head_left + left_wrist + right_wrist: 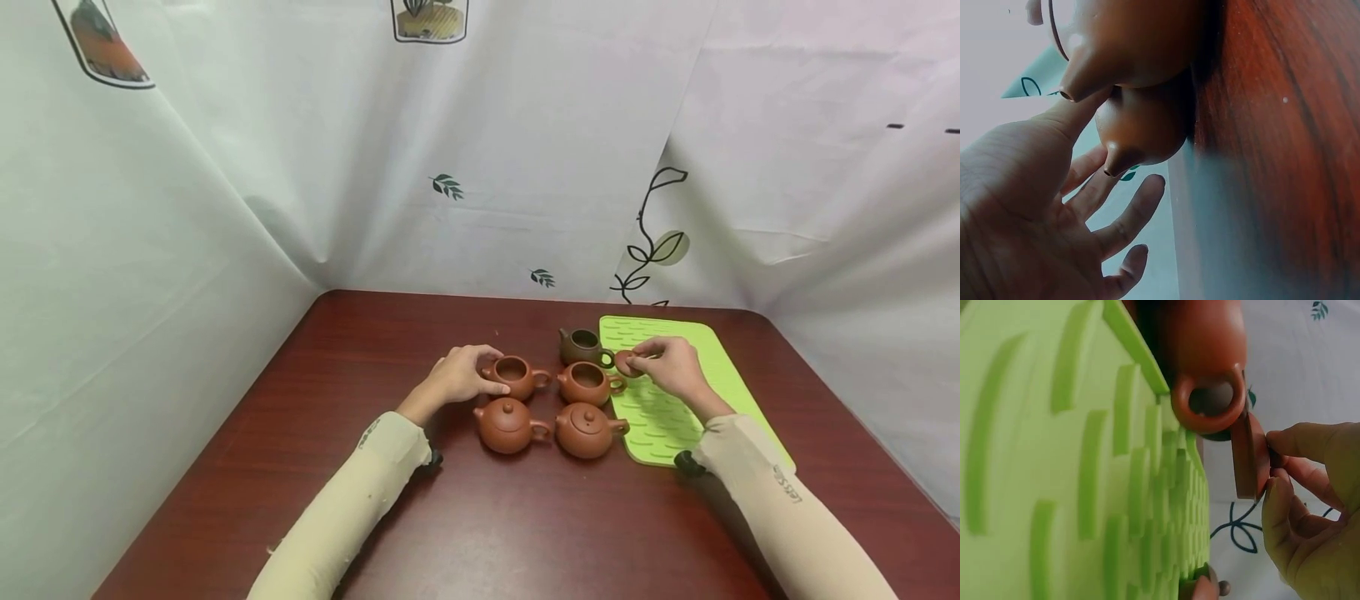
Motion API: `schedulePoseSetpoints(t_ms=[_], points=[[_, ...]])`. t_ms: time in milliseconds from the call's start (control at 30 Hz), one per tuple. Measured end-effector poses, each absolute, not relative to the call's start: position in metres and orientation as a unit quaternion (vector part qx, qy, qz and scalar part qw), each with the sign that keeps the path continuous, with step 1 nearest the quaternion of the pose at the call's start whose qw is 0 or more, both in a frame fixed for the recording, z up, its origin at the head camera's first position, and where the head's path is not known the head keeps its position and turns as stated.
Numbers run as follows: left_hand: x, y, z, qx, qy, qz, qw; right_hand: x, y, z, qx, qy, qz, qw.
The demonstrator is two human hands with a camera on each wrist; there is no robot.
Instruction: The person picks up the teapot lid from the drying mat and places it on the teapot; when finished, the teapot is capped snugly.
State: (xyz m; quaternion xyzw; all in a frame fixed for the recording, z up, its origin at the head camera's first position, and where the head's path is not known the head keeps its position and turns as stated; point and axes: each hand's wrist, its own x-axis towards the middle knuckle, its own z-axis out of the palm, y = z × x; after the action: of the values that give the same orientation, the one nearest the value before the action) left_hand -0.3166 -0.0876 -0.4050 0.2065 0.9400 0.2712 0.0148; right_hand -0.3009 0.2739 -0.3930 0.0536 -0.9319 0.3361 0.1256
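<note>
My left hand (pixel 459 375) holds a lidless reddish-brown clay teapot (pixel 517 385) at its spout side, thumb in front and index finger behind. In the left wrist view its other fingers (pixel 1125 219) are spread. My right hand (pixel 675 367) pinches a round clay lid (pixel 627 363) by its knob, beside the handle of a second lidless reddish-brown teapot (pixel 573 390). The right wrist view has the lid (pixel 1250 459) on edge, below that teapot's ring handle (pixel 1180 409). In front stand two lidded teapots, one at left (pixel 498 433), one at right (pixel 577 437).
A dark brown lidless teapot (pixel 573 352) stands at the back. A lime green ridged mat (pixel 660 433) lies at the right, with another reddish lid (pixel 1200 589) at the bottom of the right wrist view. White printed cloth (pixel 525 150) hangs around the dark red table (pixel 480 533).
</note>
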Motion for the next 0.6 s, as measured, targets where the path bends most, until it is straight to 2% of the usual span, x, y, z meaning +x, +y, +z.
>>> schedulePoseSetpoints(t_ms=[300,600], points=[[-0.317,-0.087,-0.406,0.203,0.941,0.271,0.009,-0.294,0.263,-0.384,0.07,-0.922,0.353,0.144],[-0.315,-0.086,-0.405,0.194,0.943,0.271,0.015,-0.288,0.251,-0.377,0.08,-0.918,0.365,0.133]])
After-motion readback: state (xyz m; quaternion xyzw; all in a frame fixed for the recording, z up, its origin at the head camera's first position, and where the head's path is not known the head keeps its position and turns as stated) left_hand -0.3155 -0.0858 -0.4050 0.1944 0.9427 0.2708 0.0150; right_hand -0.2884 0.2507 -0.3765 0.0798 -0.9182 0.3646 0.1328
